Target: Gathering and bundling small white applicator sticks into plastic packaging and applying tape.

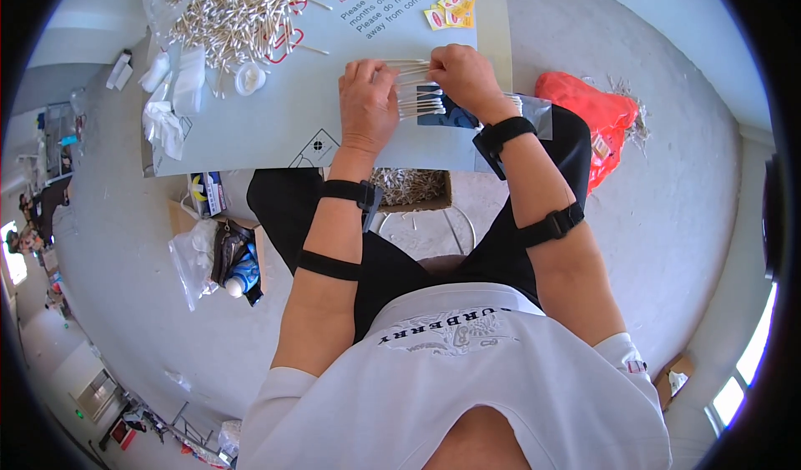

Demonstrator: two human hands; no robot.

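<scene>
Over the grey-white tabletop board my left hand [369, 107] is curled, its fingers closed at the left ends of a row of cotton swabs [421, 104]. My right hand [469, 76] is closed in a pinch at the right ends of the upper swabs. The swabs lie roughly side by side between both hands. Under their right tips is a dark printed packet [451, 115] with a clear end, partly covered by my right wrist. A large loose heap of cotton swabs [229, 20] spreads over the far left of the board.
Beside the heap are a small round white tub [249, 79], clear plastic containers [188, 82] and crumpled white plastic [163, 128]. Yellow-and-white labels [450, 5] lie at the far right. A box of swabs [410, 188] sits below the table edge; a red bag [586, 115] is on the right.
</scene>
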